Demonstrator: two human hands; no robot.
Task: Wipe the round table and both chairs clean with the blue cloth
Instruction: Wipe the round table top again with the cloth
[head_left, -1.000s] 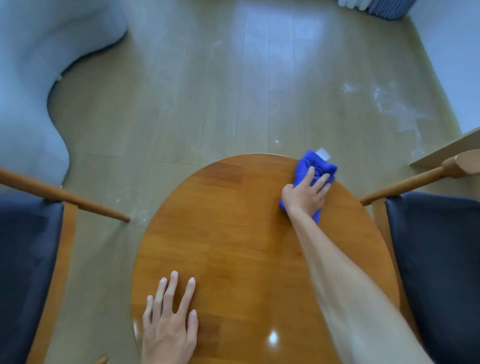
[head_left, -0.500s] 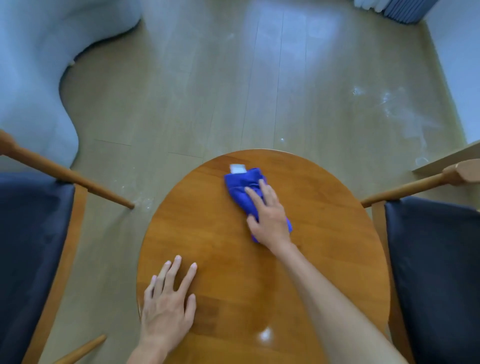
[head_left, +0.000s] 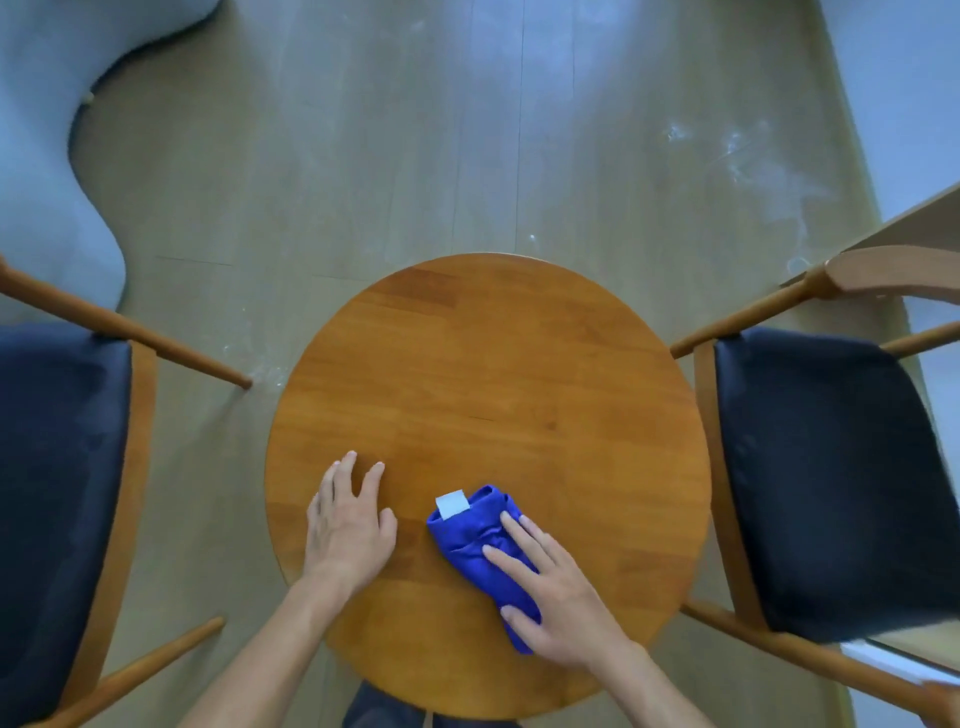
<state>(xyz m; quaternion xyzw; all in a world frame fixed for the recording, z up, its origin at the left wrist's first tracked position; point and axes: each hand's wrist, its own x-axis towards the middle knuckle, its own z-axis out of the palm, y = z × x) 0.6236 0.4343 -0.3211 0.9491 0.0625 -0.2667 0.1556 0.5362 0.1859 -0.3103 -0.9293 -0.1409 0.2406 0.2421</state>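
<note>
The round wooden table (head_left: 488, 374) fills the middle of the view. A folded blue cloth (head_left: 475, 540) with a white label lies on its near right part. My right hand (head_left: 556, 592) presses flat on the cloth, fingers straight and spread. My left hand (head_left: 350, 525) rests flat on the tabletop just left of the cloth, holding nothing. One wooden chair with a dark blue seat (head_left: 57, 499) stands left of the table and another chair (head_left: 826, 478) stands right of it.
A pale grey curved sofa (head_left: 47, 171) sits at the far left. The wooden floor (head_left: 467, 130) beyond the table shows white dusty smears. A light wall (head_left: 898, 93) runs along the right. My dark trouser leg (head_left: 384, 709) shows under the table's near edge.
My right hand has drawn the cloth from the table's far side towards me to the near right part. The left hand has stayed flat on the table. The view has tilted downward.
</note>
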